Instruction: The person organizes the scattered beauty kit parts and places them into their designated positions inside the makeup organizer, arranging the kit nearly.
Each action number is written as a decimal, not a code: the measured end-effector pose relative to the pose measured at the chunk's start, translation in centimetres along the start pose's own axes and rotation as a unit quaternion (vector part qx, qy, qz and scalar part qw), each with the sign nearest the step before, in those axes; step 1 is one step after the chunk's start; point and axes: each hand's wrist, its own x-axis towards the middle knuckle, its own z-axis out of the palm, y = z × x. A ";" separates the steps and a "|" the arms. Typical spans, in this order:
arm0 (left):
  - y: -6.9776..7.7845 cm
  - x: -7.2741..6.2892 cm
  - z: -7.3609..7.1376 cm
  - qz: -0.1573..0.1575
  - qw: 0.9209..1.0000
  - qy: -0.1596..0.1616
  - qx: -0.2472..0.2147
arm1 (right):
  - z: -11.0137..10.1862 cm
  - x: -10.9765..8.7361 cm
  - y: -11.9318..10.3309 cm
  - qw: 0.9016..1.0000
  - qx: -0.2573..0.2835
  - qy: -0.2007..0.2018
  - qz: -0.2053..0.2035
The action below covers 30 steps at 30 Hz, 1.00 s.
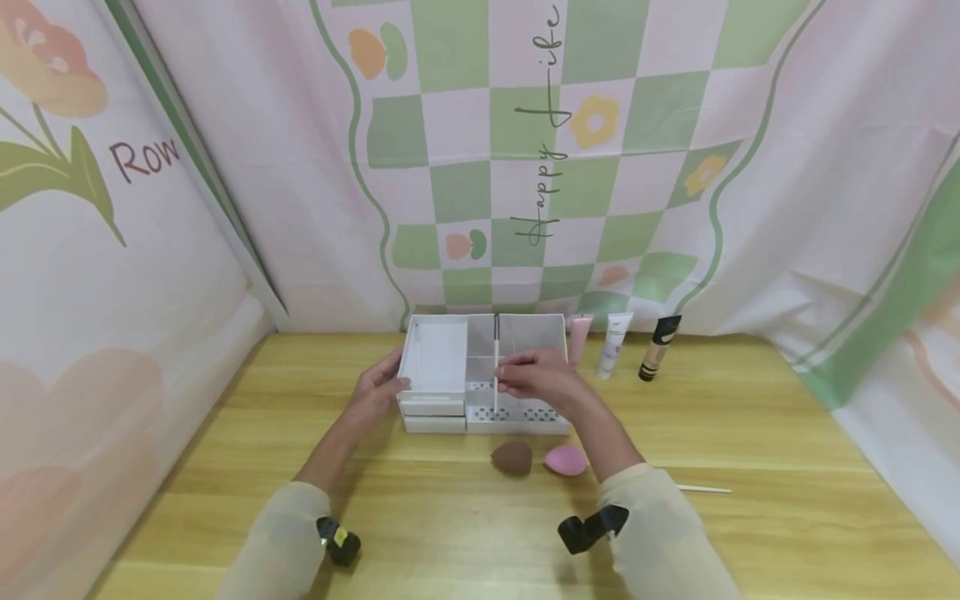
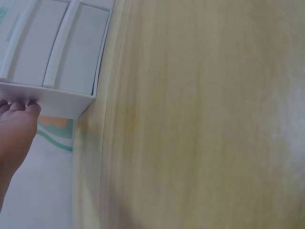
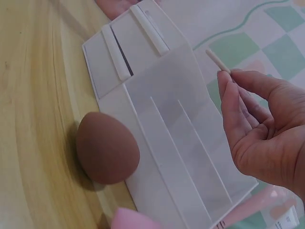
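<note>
Our left hand [image 1: 375,392] grips the white organizer [image 1: 435,424]; our right hand [image 1: 542,377] pinches a slim makeup brush [image 1: 496,343] above compartments [image 1: 531,333] between both hands. We should guide it clear of the dividers [image 3: 180,158].

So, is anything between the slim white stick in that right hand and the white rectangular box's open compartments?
Nothing visible: the right hand holds the slim white stick above the open compartments; the brown egg-shaped sponge lies in front of the white rectangular box.

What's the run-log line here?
left fingers: grip white drawer organizer; right fingers: pinch white-handled brush; brown beauty sponge, pink beauty sponge: on table
</note>
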 end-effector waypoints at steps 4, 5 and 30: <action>-0.1 0.0 0.0 0.004 1.000 -0.003 0.000 | 0.6 0.4 -0.5 1.000 0.001 -0.002 0.001; -0.1 0.0 0.0 0.004 1.000 -0.003 0.001 | 0.8 0.5 -0.6 1.000 0.002 -0.003 0.002; 0.1 0.0 0.2 -0.010 1.000 0.017 0.014 | 4.6 3.6 -3.1 0.999 -0.016 -0.002 0.036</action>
